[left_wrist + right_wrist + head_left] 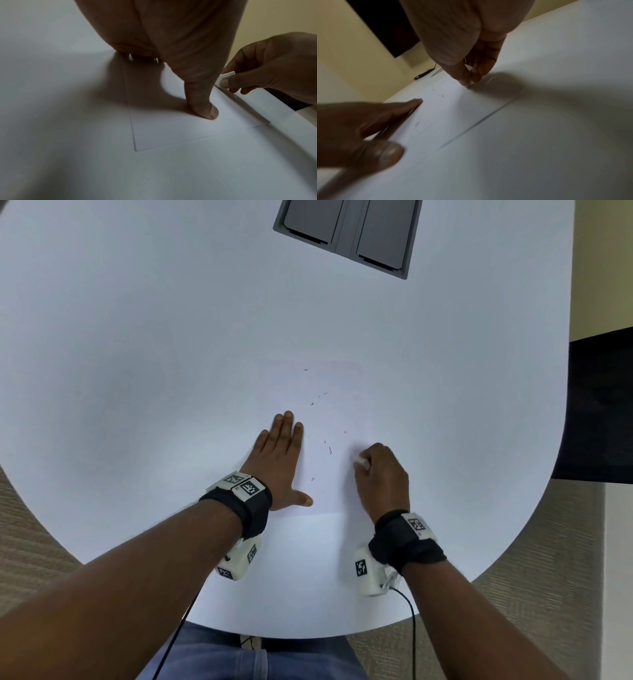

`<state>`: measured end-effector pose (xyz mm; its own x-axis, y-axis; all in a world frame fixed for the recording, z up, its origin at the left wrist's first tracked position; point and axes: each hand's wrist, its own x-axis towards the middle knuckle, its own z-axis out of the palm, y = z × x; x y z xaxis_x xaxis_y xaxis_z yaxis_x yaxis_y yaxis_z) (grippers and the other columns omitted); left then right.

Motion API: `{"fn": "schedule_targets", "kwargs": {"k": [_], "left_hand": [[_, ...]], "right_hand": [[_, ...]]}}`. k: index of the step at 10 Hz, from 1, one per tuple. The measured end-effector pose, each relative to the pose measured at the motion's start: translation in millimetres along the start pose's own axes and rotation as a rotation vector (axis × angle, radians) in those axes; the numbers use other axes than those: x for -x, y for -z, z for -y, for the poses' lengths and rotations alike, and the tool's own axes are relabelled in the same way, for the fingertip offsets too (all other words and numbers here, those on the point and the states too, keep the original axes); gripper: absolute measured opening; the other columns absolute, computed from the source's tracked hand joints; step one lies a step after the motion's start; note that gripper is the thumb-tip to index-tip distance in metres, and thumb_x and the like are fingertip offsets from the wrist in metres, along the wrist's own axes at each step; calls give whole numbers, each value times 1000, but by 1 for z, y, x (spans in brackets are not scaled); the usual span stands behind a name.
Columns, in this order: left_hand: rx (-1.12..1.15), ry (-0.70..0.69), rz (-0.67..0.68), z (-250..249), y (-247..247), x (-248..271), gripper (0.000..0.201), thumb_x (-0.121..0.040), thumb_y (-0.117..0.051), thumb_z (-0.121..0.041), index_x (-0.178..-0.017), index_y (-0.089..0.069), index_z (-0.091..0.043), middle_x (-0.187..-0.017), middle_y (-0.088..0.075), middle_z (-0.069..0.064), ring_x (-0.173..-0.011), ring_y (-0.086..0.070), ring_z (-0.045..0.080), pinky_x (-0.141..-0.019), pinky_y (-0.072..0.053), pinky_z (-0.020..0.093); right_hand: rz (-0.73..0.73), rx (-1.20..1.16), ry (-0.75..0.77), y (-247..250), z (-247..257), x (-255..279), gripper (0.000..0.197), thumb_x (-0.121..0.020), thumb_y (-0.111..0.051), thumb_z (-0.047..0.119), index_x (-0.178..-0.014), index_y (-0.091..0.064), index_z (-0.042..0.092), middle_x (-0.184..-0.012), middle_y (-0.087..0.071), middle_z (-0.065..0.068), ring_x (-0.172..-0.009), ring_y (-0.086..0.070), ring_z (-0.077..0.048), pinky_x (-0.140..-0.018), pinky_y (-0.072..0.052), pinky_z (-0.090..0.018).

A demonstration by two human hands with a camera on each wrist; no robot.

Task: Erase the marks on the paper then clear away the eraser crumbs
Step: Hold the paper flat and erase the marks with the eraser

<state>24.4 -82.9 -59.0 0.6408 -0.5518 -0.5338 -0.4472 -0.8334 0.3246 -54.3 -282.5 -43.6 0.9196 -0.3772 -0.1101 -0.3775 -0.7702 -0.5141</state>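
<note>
A white sheet of paper [329, 412] lies flat on the white table [137, 354], hard to tell from it. Small dark eraser crumbs [330, 450] are scattered over the sheet. My left hand [279, 460] lies flat on the paper's left side with straight fingers and the thumb spread, holding the sheet down. My right hand [382, 474] pinches a small white eraser [362, 462] at the paper's right edge. The left wrist view shows the eraser [224, 77] between thumb and fingers. In the right wrist view the fingertips [465, 79] press down at the sheet's edge.
A grey recessed cable box with two lids [349, 231] sits in the table at the far side. The table's rounded edge runs close on the right, with a dark chair [599, 405] beyond it. Carpet lies below.
</note>
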Motion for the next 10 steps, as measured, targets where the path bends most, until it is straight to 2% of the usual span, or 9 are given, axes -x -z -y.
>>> {"fn": "schedule_targets", "kwargs": {"k": [1, 2, 3, 4, 5, 6, 7, 9, 10], "left_hand": [[-13, 5, 2, -1, 0, 1, 140, -71, -68, -74, -154, 25, -10, -157, 38, 13, -147, 33, 28, -123, 8, 46], [-34, 9, -19, -5, 2, -1, 138, -70, -71, -71, -155, 21, -13, -157, 37, 15, -147, 33, 31, -123, 9, 50], [-25, 7, -24, -12, -3, -2, 135, -72, -71, -68, -156, 18, -11, -158, 36, 15, -147, 32, 31, -123, 8, 51], [61, 55, -37, -16, -12, 0, 139, -68, -63, -79, -155, 22, -11, -157, 39, 11, -146, 35, 26, -123, 8, 51], [67, 68, -51, -15, -17, 1, 142, -66, -61, -83, -154, 25, -11, -156, 41, 8, -145, 37, 23, -123, 8, 51], [65, 62, -45, -15, -18, 0, 143, -65, -60, -85, -153, 25, -11, -156, 41, 8, -144, 38, 23, -123, 8, 51], [49, 65, -36, -15, -17, 0, 143, -66, -61, -83, -153, 26, -10, -155, 43, 8, -144, 39, 24, -122, 9, 52], [49, 68, -24, -15, -17, 0, 143, -67, -62, -81, -152, 27, -9, -154, 44, 9, -143, 40, 24, -122, 9, 52], [54, 61, -29, -15, -17, 0, 143, -66, -61, -84, -152, 27, -10, -155, 43, 8, -144, 39, 24, -122, 9, 52]], "right_hand": [[-5, -36, -22, 4, 0, 0, 9, -88, -62, 16, -89, -53, 19, -84, -57, 8, -69, -53, -12, -63, -43, -24], [84, -110, 22, -5, 11, 28, 11, -91, -60, 20, -90, -51, 26, -84, -53, 13, -73, -52, -1, -63, -38, -9], [112, -125, 39, -16, 12, 43, 13, -91, -60, 18, -91, -51, 27, -86, -53, 14, -75, -52, -2, -65, -39, -10], [93, -158, -10, -26, 9, 44, 13, -91, -60, 17, -92, -53, 27, -90, -56, 15, -79, -54, -5, -71, -47, -20], [89, -144, -2, -28, 11, 48, 12, -90, -61, 15, -94, -56, 24, -91, -59, 14, -81, -55, -6, -72, -45, -19], [115, -66, 141, -27, 16, 54, 12, -86, -65, 8, -95, -61, 16, -89, -63, 4, -81, -57, -12, -70, -43, -21], [82, -51, 146, -26, 15, 39, 7, -87, -64, 10, -93, -61, 14, -87, -63, 2, -78, -58, -16, -68, -45, -26], [13, -58, 48, -22, 13, 18, 7, -89, -63, 12, -87, -57, 14, -81, -60, 5, -72, -53, -13, -64, -41, -23], [71, -23, 164, -27, 19, 48, 10, -85, -66, 6, -86, -59, 13, -80, -60, 3, -72, -53, -12, -63, -39, -20]]}}
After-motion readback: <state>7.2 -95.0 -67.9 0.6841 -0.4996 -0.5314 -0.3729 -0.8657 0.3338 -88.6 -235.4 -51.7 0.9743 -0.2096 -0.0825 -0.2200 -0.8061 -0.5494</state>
